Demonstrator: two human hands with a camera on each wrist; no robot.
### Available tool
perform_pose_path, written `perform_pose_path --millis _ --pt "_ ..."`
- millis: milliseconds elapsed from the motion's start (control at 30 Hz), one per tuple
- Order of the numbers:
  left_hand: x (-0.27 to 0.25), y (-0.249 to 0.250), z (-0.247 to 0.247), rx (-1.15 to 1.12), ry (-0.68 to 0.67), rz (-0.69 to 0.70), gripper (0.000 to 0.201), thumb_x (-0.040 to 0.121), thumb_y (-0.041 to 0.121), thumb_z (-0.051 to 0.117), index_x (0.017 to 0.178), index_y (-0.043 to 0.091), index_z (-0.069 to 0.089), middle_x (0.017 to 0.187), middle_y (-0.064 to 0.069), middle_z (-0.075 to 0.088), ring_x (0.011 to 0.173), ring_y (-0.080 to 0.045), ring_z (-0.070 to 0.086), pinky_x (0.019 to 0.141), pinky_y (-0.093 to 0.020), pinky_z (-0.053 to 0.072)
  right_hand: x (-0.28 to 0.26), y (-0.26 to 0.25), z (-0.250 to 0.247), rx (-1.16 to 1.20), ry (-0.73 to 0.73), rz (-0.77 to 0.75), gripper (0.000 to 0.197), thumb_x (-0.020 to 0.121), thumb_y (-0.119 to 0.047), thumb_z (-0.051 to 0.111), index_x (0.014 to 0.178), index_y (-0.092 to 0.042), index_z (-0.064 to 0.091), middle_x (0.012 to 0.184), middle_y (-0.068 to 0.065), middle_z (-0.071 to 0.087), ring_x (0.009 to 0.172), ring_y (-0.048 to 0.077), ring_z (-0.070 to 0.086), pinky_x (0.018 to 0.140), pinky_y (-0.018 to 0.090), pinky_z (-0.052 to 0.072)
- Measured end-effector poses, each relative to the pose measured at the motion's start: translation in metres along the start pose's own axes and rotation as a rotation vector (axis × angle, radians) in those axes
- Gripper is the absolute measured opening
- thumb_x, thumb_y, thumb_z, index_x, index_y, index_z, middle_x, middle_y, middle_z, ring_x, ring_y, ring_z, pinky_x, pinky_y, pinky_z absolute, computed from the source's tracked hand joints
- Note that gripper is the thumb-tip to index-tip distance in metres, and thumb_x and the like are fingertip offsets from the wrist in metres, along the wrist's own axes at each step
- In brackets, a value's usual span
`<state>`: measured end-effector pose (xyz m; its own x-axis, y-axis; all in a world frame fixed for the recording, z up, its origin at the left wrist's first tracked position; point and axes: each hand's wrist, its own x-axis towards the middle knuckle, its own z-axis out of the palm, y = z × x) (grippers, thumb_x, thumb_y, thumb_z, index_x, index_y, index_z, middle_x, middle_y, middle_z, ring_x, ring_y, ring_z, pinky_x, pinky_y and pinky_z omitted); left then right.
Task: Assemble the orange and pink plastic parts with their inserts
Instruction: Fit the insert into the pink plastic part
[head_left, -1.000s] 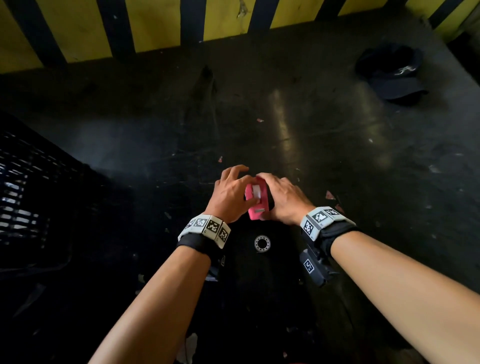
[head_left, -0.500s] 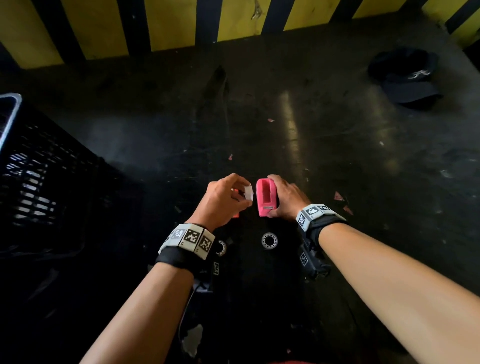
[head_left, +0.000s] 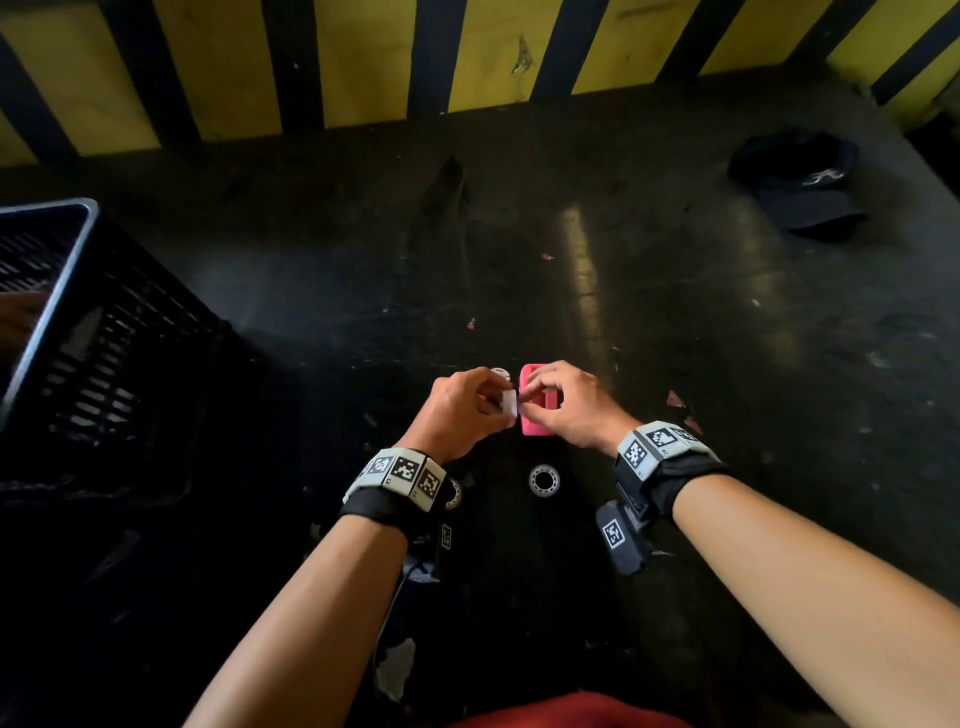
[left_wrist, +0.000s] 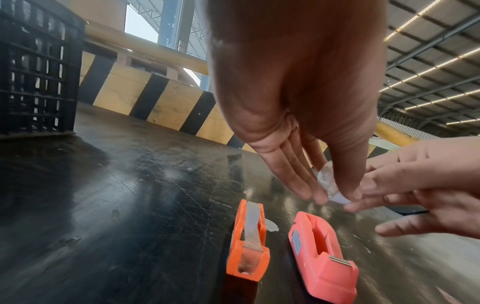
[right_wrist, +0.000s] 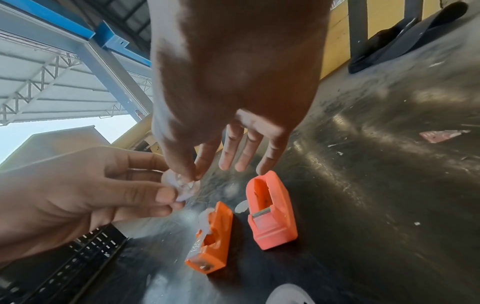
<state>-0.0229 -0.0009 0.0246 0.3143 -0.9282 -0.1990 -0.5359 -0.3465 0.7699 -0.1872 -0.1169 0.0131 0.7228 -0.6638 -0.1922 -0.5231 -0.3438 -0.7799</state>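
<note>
My left hand (head_left: 493, 415) holds a small clear-white tape roll (head_left: 509, 404) between thumb and fingers, a little above the table. The thumb and forefinger of my right hand (head_left: 525, 401) pinch the same roll (right_wrist: 182, 186) at its edge, while the other fingers stay straight. Under the right hand the pink dispenser (head_left: 540, 422) lies on the table with its slot empty (left_wrist: 322, 255). To its left lies the orange dispenser (left_wrist: 246, 242), with a strip of tape along its top. In the head view my left hand hides the orange one.
Two metal bearing rings (head_left: 544, 479) (head_left: 453, 493) lie near my wrists. A black slatted crate (head_left: 78, 338) stands at the left, and a dark cap (head_left: 800, 182) lies at the far right. A yellow-and-black striped barrier (head_left: 467, 57) bounds the far edge of the table.
Both hands were on the pink dispenser with the roll in it. My left hand took the roll out, then my right hand let go of the dispenser and pinched the roll.
</note>
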Motion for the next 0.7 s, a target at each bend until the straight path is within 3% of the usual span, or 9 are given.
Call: perform_pose_path --millis 200,300,467,600,700 --pt "-0.006 -0.001 -0.003 0.032 -0.012 0.012 0.042 0.077 0.016 0.089 0.114 0.018 0.071 0.103 0.001 0.077 0.084 -0.008 0.076 0.074 -0.016 0.061 -0.003 0.0 0.002 0.011 -0.053 0.003 0.017 0.084 -0.026 0.08 0.097 -0.016 0.076 0.125 0.003 0.062 0.109 0.016 0.06 0.092 0.027 0.046" --pt "-0.012 -0.007 0.002 0.09 0.04 0.02 0.034 0.079 0.019 0.085 0.108 0.019 0.069 0.097 0.004 0.073 0.078 -0.013 0.07 0.074 -0.027 0.062 -0.005 0.009 -0.007 -0.006 -0.063 0.04 0.021 0.082 -0.036 0.081 0.09 -0.017 0.075 0.118 0.001 0.064 0.099 0.017 0.064 0.088 0.032 0.053" --pt "-0.032 -0.021 0.03 0.391 -0.159 -0.1 0.035 0.079 0.023 0.083 0.112 0.023 0.069 0.116 0.0 0.066 0.102 -0.02 0.069 0.089 -0.037 0.061 -0.013 0.026 -0.015 -0.097 -0.084 0.11 0.018 0.083 -0.027 0.081 0.091 -0.012 0.076 0.113 0.001 0.065 0.1 0.015 0.062 0.071 0.011 0.04" --pt "-0.048 -0.036 0.057 0.517 -0.195 -0.156 0.034 0.084 0.026 0.077 0.117 0.022 0.067 0.121 -0.006 0.064 0.112 -0.028 0.065 0.091 -0.042 0.058 -0.021 0.036 -0.006 -0.101 -0.1 0.129 0.018 0.082 -0.026 0.082 0.089 -0.011 0.074 0.11 0.001 0.065 0.1 0.016 0.063 0.069 0.01 0.039" --pt "-0.054 -0.041 0.066 0.592 -0.186 -0.172 0.046 0.084 0.033 0.077 0.127 0.024 0.062 0.125 -0.006 0.06 0.12 -0.03 0.058 0.096 -0.043 0.053 -0.027 0.041 -0.002 -0.091 -0.109 0.124 0.023 0.08 -0.031 0.084 0.086 -0.011 0.073 0.107 0.0 0.065 0.097 0.013 0.063 0.069 0.01 0.038"
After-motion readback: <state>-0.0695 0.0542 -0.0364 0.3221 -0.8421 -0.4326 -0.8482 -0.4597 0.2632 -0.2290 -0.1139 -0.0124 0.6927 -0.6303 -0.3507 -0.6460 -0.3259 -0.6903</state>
